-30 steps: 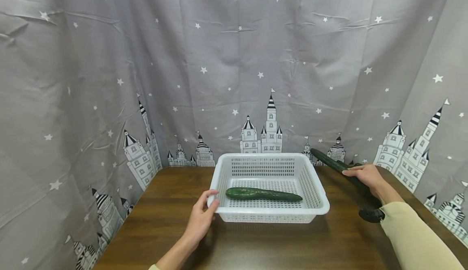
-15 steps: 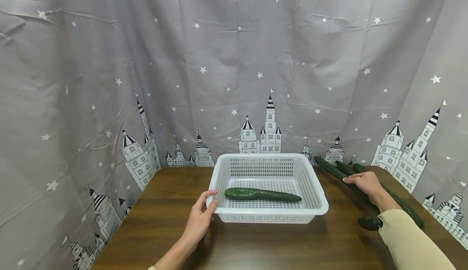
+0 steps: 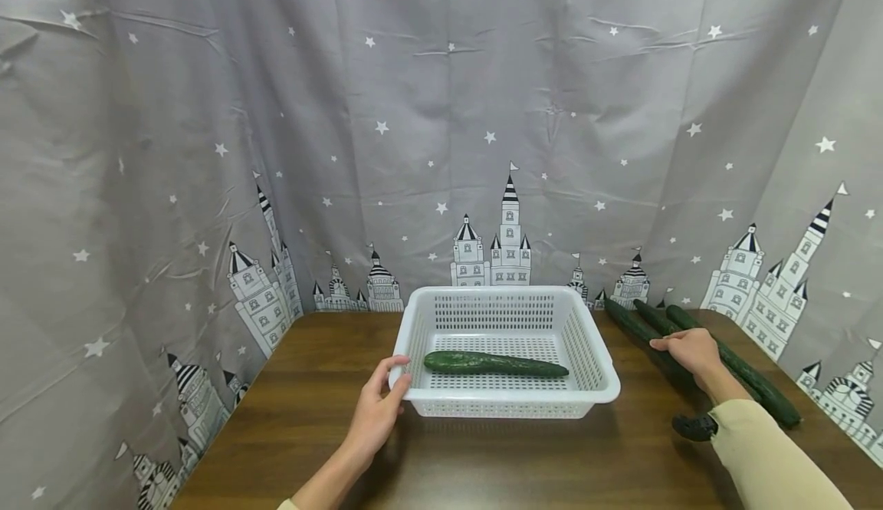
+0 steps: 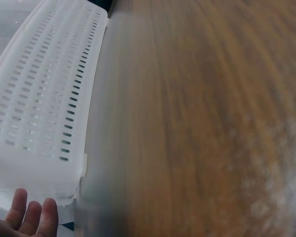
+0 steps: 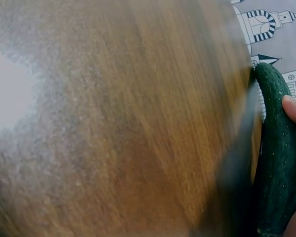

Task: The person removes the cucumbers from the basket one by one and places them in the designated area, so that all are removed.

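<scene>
A white plastic basket (image 3: 510, 398) with slotted sides stands mid-table in the head view. My left hand (image 3: 375, 412) grips its near left corner, thumb at the rim; fingertips (image 4: 49, 217) show below the basket wall in the left wrist view. One dark green cucumber (image 3: 493, 364) lies inside, slanting slightly. To the basket's right, my right hand (image 3: 695, 353) holds another cucumber (image 3: 629, 321) between thumb and fingers, its far end pointing at the curtain. The right wrist view shows this cucumber (image 5: 281, 148) close over the table; my palm hides part of it in the head view.
Beyond my right hand lie two more cucumbers, one (image 3: 651, 315) partly covered by the hand and one (image 3: 773, 401) along the table's right side. A grey curtain (image 3: 386, 188) with stars and castles surrounds the brown wooden table (image 3: 538, 464).
The held cucumber has come down and a little to the right, its far end lower. Both other cucumbers beside it now show more. My left hand and the basket have stayed put.
</scene>
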Motion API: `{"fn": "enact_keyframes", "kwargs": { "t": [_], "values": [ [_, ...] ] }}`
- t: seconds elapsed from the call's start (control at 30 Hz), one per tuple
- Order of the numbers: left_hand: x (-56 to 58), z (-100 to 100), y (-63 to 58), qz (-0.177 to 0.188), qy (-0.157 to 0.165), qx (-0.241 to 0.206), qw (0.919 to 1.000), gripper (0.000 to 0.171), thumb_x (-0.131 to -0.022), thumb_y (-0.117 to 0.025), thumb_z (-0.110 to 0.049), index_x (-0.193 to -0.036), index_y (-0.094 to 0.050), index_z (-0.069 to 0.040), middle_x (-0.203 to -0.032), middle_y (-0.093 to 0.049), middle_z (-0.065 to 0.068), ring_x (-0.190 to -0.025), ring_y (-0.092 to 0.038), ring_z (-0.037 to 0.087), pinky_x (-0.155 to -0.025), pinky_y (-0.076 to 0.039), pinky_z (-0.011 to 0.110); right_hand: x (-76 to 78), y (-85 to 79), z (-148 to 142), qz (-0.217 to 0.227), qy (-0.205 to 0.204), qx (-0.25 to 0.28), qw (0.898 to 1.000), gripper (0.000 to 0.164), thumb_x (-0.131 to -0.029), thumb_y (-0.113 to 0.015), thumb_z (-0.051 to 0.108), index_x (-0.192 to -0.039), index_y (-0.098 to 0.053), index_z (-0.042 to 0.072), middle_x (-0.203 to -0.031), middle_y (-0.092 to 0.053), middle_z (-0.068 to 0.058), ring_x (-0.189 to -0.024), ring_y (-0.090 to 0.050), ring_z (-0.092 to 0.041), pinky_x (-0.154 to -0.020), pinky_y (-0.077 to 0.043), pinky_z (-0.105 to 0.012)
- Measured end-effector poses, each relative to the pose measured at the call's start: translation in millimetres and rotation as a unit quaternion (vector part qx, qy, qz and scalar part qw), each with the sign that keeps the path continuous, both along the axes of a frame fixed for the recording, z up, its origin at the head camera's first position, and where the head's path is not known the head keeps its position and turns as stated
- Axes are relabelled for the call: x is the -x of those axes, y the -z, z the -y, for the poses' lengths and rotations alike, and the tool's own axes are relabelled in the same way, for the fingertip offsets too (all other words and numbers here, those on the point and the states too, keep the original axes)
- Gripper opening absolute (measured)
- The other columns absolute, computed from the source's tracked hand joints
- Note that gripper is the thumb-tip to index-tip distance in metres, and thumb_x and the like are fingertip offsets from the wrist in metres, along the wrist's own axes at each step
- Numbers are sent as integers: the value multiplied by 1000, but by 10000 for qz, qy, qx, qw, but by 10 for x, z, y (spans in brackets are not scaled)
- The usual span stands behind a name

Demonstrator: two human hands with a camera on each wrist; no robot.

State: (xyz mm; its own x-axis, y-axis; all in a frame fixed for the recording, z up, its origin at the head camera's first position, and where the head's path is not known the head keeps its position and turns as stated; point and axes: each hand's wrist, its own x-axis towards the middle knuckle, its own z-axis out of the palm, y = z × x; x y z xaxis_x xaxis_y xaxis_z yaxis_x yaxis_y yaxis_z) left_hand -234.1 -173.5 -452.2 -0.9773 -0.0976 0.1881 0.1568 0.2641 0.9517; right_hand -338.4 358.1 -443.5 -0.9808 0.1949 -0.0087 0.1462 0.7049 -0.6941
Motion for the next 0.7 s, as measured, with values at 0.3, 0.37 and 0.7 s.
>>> {"fn": "enact_keyframes", "kwargs": {
  "t": [0.3,0.37,0.7],
  "values": [
    [7,7,-11,11,1,7,10000,29,-101,-59,-16,-130,-58,-16,-115,-62,15,-91,-56,19,-69,-49,30,-18,23,28,-305,125,-748,9967,36,-90,-70,32,-95,-78,-3,-110,-69,-30,-99,-60,-51,-78,-51,-56],
    [6,8,-14,28,-8,-6,10000,29,-101,-59,-16,-130,-58,-17,-117,-62,15,-92,-56,19,-70,-49,31,-18,28,25,-307,174,-854,9957,33,-90,-70,32,-91,-79,0,-106,-71,-28,-94,-62,-49,-72,-52,-53],
    [-21,-8,-17,-32,1,14,10000,29,-101,-60,-18,-130,-58,-17,-116,-62,15,-90,-57,16,-69,-51,33,-83,-19,56,223,750,-954,9924,38,-88,-69,34,-95,-75,-3,-108,-64,-37,-84,-63,-47,-57,-50,-49]
  ]
}}
